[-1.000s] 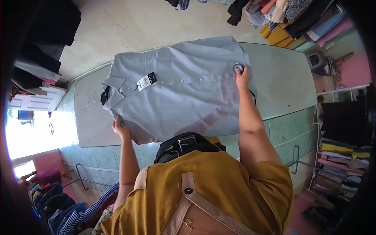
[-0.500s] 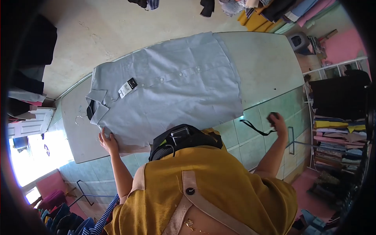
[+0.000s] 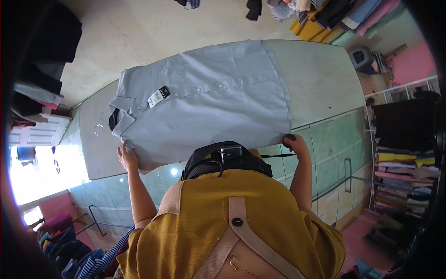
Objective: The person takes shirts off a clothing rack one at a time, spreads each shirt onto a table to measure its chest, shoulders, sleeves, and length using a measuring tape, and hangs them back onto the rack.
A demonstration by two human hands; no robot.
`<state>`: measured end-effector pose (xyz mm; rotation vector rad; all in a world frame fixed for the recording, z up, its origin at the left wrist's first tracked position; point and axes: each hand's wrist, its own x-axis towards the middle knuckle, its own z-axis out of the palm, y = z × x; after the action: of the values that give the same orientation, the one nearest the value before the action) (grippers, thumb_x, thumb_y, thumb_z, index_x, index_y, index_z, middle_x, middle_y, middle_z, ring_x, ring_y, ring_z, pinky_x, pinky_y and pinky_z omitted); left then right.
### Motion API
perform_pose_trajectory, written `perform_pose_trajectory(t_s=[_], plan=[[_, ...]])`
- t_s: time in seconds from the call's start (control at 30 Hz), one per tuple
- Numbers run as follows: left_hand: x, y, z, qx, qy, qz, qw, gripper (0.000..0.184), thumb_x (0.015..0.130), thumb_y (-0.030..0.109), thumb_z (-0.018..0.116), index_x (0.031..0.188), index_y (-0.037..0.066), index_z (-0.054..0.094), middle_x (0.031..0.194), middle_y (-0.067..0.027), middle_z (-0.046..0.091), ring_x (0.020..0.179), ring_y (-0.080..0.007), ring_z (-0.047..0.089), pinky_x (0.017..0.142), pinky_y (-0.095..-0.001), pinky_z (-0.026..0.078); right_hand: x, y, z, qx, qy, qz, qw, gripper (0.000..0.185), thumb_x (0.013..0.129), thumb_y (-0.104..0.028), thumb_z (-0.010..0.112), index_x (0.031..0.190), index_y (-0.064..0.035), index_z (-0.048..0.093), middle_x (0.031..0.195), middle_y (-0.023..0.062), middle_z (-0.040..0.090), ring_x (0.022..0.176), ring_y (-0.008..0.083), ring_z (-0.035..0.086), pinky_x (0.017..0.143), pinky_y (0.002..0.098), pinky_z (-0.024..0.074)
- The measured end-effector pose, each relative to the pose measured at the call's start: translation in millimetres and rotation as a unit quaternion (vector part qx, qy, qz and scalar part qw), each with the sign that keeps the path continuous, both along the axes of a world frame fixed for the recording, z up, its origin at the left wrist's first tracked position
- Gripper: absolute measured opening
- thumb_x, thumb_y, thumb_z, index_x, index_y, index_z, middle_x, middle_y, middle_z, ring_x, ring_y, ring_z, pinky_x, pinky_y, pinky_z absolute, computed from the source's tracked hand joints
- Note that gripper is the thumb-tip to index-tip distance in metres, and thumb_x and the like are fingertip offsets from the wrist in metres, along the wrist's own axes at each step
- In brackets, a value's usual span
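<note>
A light grey-blue button shirt (image 3: 209,107) lies front up on a pale board (image 3: 320,79), its collar to the left with a hanger hook (image 3: 99,129) beyond it. A black and white tag (image 3: 159,96) rests on the shirt front. My left hand (image 3: 127,157) touches the shirt's near edge below the collar, fingers spread. At the near hem corner, my right hand (image 3: 296,144) is closed round a small dark object (image 3: 289,139) with a black strap hanging from it.
A black waist bag (image 3: 225,160) sits against my front at the board's near edge. Folded clothes (image 3: 404,172) fill a rack on the right. Other clothes hang at the upper right, upper left and lower left. Green tiles show below the board.
My right hand has moved from on top of the shirt, out past the board's near side, then back in to the hem corner. My left hand stays near the collar.
</note>
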<state>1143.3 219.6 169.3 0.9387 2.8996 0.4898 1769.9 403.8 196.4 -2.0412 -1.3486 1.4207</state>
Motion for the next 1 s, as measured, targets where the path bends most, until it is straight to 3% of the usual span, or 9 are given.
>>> perform_pose_trajectory(t_s=[0.07, 0.17, 0.2, 0.27, 0.3, 0.5, 0.63, 0.8, 1.0], plan=[[8.7, -1.4, -1.0, 0.004, 0.032, 0.012, 0.999, 0.055, 0.075, 0.014, 0.061, 0.128, 0.025, 0.047, 0.14, -0.0194, 0.031, 0.124, -0.0365, 0.036, 0.102, -0.0434, 0.031, 0.1, 3.7, 6.4, 0.1, -0.233, 0.083, 0.964, 0.036, 0.068, -0.025, 0.073, 0.084, 0.004, 0.06, 0.072, 0.0158, 0.062, 0.053, 0.0233, 0.058, 0.044, 0.029, 0.044], [23.4, -15.0, 0.6, 0.052, 0.015, -0.056, 0.997, 0.052, 0.078, 0.016, 0.059, 0.127, 0.026, 0.048, 0.139, -0.0183, 0.033, 0.119, -0.036, 0.04, 0.099, -0.0428, 0.035, -18.8, 27.8, 35.6, 0.152, -0.121, 0.048, 0.98, 0.033, 0.073, -0.028, 0.071, 0.084, 0.0012, 0.059, 0.073, 0.0126, 0.064, 0.05, 0.0191, 0.057, 0.042, 0.0258, 0.0419], [26.2, -18.9, -1.4, -0.003, 0.007, -0.036, 0.999, 0.05, 0.079, 0.017, 0.059, 0.127, 0.027, 0.048, 0.139, -0.018, 0.033, 0.12, -0.036, 0.039, 0.099, -0.0427, 0.035, -31.2, 36.7, 40.9, 0.155, -0.111, 0.075, 0.979, 0.033, 0.073, -0.028, 0.071, 0.084, 0.0012, 0.059, 0.073, 0.0126, 0.064, 0.05, 0.0191, 0.057, 0.042, 0.0258, 0.0419], [33.5, -21.0, 6.0, -0.058, -0.024, 0.003, 0.998, 0.047, 0.081, 0.018, 0.058, 0.126, 0.029, 0.049, 0.138, -0.0174, 0.034, 0.122, -0.0358, 0.038, 0.099, -0.0424, 0.036, -58.6, 51.0, 46.0, 0.058, 0.16, 0.056, 0.984, 0.031, 0.078, -0.03, 0.068, 0.09, -0.003, 0.057, 0.073, 0.0093, 0.064, 0.047, 0.0125, 0.052, 0.04, 0.0215, 0.0369], [35.9, -20.8, 11.6, -0.057, -0.044, 0.018, 0.997, 0.046, 0.082, 0.018, 0.058, 0.125, 0.03, 0.05, 0.138, -0.0171, 0.035, 0.122, -0.0357, 0.038, 0.099, -0.0421, 0.035, -68.2, 56.2, 40.8, -0.002, 0.213, 0.066, 0.975, 0.03, 0.081, -0.031, 0.066, 0.095, -0.0066, 0.056, 0.074, 0.0067, 0.064, 0.044, 0.0068, 0.046, 0.037, 0.0186, 0.031], [2.9, -17.7, 14.4, 0.059, -0.048, 0.057, 0.995, 0.047, 0.084, 0.024, 0.057, 0.129, 0.019, 0.044, 0.131, -0.0177, 0.044, 0.12, -0.0352, 0.042, 0.098, -0.0408, 0.037, -82.3, 58.4, 4.6, -0.07, 0.189, 0.026, 0.979, 0.029, 0.081, -0.031, 0.066, 0.094, -0.0062, 0.056, 0.072, 0.0074, 0.065, 0.04, 0.0065, 0.042, 0.034, 0.0184, 0.0283], [-36.1, 2.8, 5.0, 0.165, -0.116, 0.155, 0.967, 0.048, 0.085, 0.028, 0.057, 0.129, 0.016, 0.042, 0.122, -0.0168, 0.053, 0.114, -0.033, 0.05, 0.095, -0.04, 0.039, -89.6, 49.6, 34.9, -0.064, 0.161, 0.12, 0.978, 0.028, 0.083, -0.028, 0.064, 0.096, -0.0047, 0.055, 0.076, 0.0083, 0.065, 0.044, 0.0071, 0.045, 0.038, 0.0194, 0.0326], [-86.7, 38.2, 4.0, 0.161, -0.125, 0.147, 0.968, 0.057, 0.082, 0.035, 0.059, 0.132, 0.015, 0.038, 0.119, -0.0146, 0.055, 0.111, -0.0312, 0.052, 0.092, -0.0395, 0.042, -186.0, 33.8, 77.7, -0.063, 0.246, 0.187, 0.949, 0.02, 0.085, -0.022, 0.062, 0.097, -0.0078, 0.055, 0.078, 0.0047, 0.064, 0.054, 0.006, 0.051, 0.043, 0.0174, 0.0353], [-108.1, 78.9, 21.4, 0.071, -0.131, 0.14, 0.979, 0.062, 0.077, 0.031, 0.063, 0.131, 0.019, 0.035, 0.114, -0.0056, 0.058, 0.108, -0.0274, 0.053, 0.089, -0.0387, 0.043, -319.8, 29.5, 16.1, -0.019, 0.254, 0.241, 0.937, 0.022, 0.083, -0.02, 0.064, 0.095, -0.0041, 0.057, 0.076, 0.0051, 0.063, 0.047, 0.0078, 0.047, 0.044, 0.0208, 0.0366]])
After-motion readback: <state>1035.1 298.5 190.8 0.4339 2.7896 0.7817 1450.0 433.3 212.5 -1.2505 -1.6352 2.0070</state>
